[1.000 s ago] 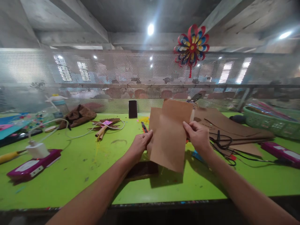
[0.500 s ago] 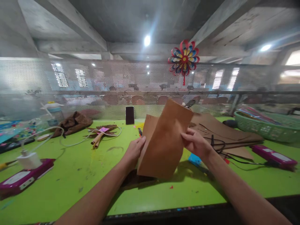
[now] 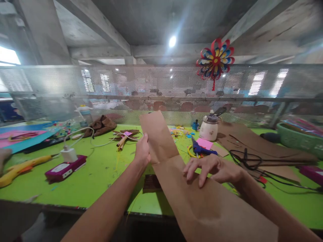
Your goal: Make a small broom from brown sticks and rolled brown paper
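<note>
A long brown sheet of kraft paper [image 3: 174, 181], creased across its upper part, stretches from the middle of the head view down to the lower right. Its left edge is pinched in my left hand [image 3: 143, 149], near the crease. My right hand [image 3: 212, 168] reaches over the right edge, fingers bent and apart, their tips against the paper's face. Under the sheet's left edge lies a dark brown folded piece [image 3: 151, 184] on the green table. Just beyond my right hand is a blue glue gun [image 3: 203, 149], beside a pink paper square [image 3: 205, 143].
Brown sheets [image 3: 254, 141], a black cable [image 3: 246, 159] and a green basket [image 3: 300, 139] are at the right. A white jar [image 3: 209, 127] stands behind the glue gun. Leftward are a purple power strip [image 3: 66, 168], a yellow glue gun [image 3: 27, 168] and another person's hand [image 3: 4, 156].
The folded paper has opened out into a long sheet reaching toward me. My right hand has left its raised right edge and now rests fingertips on it. The view has turned left.
</note>
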Demonstrator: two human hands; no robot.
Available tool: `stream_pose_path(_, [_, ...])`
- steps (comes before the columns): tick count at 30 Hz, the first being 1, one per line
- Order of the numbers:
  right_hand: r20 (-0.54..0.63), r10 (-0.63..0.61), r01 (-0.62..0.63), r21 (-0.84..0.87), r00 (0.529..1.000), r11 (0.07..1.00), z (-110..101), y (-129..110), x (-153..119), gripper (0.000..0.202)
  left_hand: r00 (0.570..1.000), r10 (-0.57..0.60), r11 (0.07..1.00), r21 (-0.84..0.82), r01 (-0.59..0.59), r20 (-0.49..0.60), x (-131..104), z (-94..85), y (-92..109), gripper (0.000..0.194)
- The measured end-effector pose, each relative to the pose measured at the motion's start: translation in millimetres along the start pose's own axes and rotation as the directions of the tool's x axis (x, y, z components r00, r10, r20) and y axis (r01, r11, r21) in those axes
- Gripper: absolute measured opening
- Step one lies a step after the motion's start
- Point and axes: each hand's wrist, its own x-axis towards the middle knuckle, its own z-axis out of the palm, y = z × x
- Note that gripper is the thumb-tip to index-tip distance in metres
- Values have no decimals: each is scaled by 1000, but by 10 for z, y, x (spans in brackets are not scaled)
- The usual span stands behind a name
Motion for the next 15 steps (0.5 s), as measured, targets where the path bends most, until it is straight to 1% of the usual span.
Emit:
stream_pose_path(2, [-18, 15, -14, 21, 1000, 1000, 12, 11, -11, 32, 1000, 15, 1000, -23, -15, -3, 0, -1, -7, 27])
stream_pose_path(4, [-90, 21, -14, 79, 996, 997, 9, 45, -32, 30, 999, 14, 999, -35, -13, 36, -8, 2, -19, 26])
stream_pose_path(6, [-159, -17, 39, 131, 987, 991, -11, 103, -55, 30, 996, 13, 999, -44, -10, 87, -23, 9, -27, 26])
stream_pose_path(9, [-233, -107, 134, 105, 967, 985, -36, 205, -67, 31, 986, -12, 999, -45, 19, 165, -59, 28, -33, 24])
stream_pose_path(12, [-260, -143, 143, -18, 955, 990, 10, 270, -37, 30, 978, -46, 999, -13, 49, 201, -123, 64, -39, 21])
stream_pose_path(13, [-275, -149, 123, -111, 950, 986, 45, 283, -20, 28, 975, -57, 998, 5, 57, 215, -152, 79, -40, 21])
stream_pose_path(14, [-323, -141, 81, -191, 936, 978, 85, 296, 0, 27, 971, -66, 998, 24, 62, 231, -182, 94, -39, 22])
stream_pose_path(15, [-388, -147, 18, -315, 910, 949, 126, 310, 21, 26, 965, -71, 997, 44, 62, 254, -215, 108, -37, 23])
